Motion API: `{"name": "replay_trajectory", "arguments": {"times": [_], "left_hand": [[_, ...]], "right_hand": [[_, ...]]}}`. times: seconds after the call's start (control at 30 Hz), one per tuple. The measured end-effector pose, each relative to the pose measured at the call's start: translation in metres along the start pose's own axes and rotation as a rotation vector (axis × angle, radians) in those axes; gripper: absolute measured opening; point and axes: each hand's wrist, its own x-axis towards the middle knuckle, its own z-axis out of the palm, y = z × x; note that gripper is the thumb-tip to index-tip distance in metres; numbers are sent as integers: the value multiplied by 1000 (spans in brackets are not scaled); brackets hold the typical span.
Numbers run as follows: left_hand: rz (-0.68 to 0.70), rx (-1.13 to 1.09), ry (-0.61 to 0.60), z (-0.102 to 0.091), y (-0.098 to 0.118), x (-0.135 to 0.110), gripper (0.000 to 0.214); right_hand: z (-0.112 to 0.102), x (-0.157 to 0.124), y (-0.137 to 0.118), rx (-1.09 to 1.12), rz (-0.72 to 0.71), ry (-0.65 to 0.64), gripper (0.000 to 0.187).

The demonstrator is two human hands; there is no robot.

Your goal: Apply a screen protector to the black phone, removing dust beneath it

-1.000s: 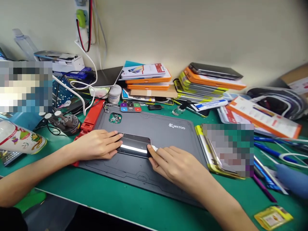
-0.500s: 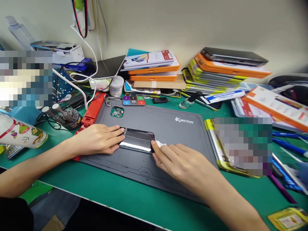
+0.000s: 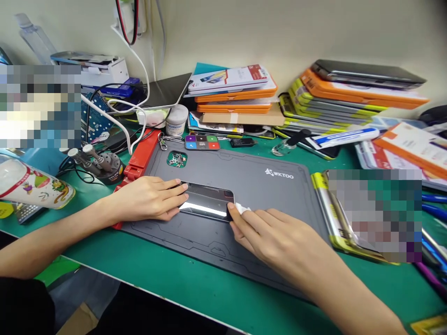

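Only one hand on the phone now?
No, the left hand has its fingers on one end of the phone while the right hand touches the opposite end.

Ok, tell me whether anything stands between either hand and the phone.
Nothing visible does. The left hand lies directly on one end of the phone, and the right hand touches the other. A white scrap pokes out beside the right hand; whether any of it lies underneath is hidden.
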Motion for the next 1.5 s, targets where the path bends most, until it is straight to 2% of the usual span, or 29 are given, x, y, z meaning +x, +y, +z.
{"name": "replay_trajectory", "arguments": {"times": [0.3,0.43,0.6,0.7,0.8,1.0,1.03,1.1,1.2,1.27,1.37,1.43,1.5], "left_hand": [[21,48,-5,4,2,-2,30],[23,74,-30,5,3,-3,29],[29,112,17,6,6,-4,28],[32,120,19,7,7,-5,28],[31,140,16,8,7,-6,28],[42,142,43,10,6,-4,28],[44,134,46,10,6,-4,29],[47,132,45,10,5,-4,29],[50,156,33,8,5,-5,29],[53,169,23,7,5,-5,28],[66,169,28,7,4,-6,28],[62,163,44,7,5,-6,28],[51,160,52,8,5,-6,27]], "right_hand": [[-5,2,-2,68,45,-43,27],[-5,5,-4,143,189,-51,39],[11,-7,8,251,380,-121,52],[17,-16,20,521,480,-280,60],[13,-21,27,744,587,-471,78],[-2,-26,30,926,703,-634,60],[-1,-28,31,897,730,-624,59],[2,-32,35,697,810,-551,56],[9,-30,37,293,894,-368,61],[13,-24,35,160,870,-236,59],[15,-12,25,229,682,-72,52],[17,-4,14,355,529,-59,59],[20,0,3,449,451,-97,74]]}}
